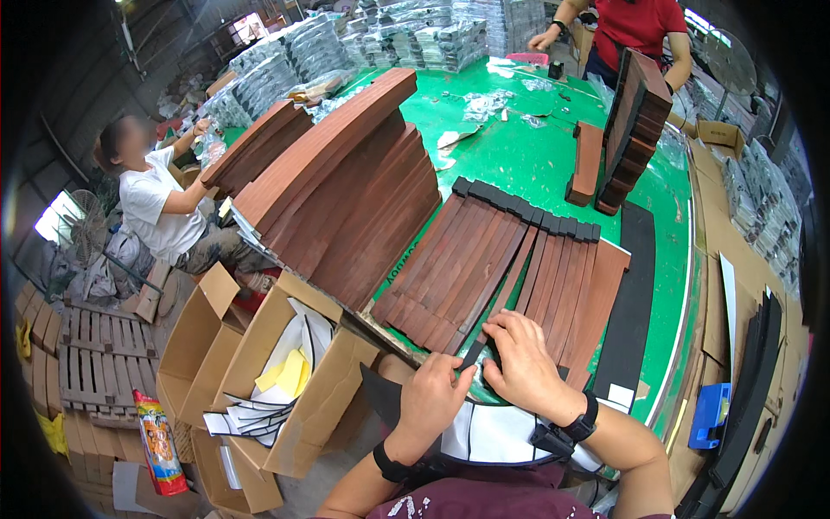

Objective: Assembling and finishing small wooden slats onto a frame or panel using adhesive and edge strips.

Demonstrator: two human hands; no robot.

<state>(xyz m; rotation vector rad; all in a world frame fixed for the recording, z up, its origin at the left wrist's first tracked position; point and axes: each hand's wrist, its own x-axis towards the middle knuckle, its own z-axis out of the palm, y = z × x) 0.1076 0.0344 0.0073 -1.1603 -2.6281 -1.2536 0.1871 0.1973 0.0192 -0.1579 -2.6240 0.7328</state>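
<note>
My left hand (pixel 435 391) is closed at the near table edge, with thumb and fingers pinching the black end of a narrow reddish-brown wooden slat (pixel 512 278). Just right of it, my right hand (pixel 524 359) curls its fingers over the same slat, a little farther up. This slat lies slightly askew in a row of similar slats (pixel 458 268), their far ends capped in black. White sheets with black edges (pixel 493 432) lie under my wrists, against my body.
Tall stacks of brown boards (pixel 346 199) stand left on the green table (pixel 510 147). A black strip (pixel 628 303) lies right. An open cardboard box (pixel 285 381) holds white sheets. Two people work beyond: a white shirt (pixel 145 195) left, a red shirt (pixel 635 30) far right.
</note>
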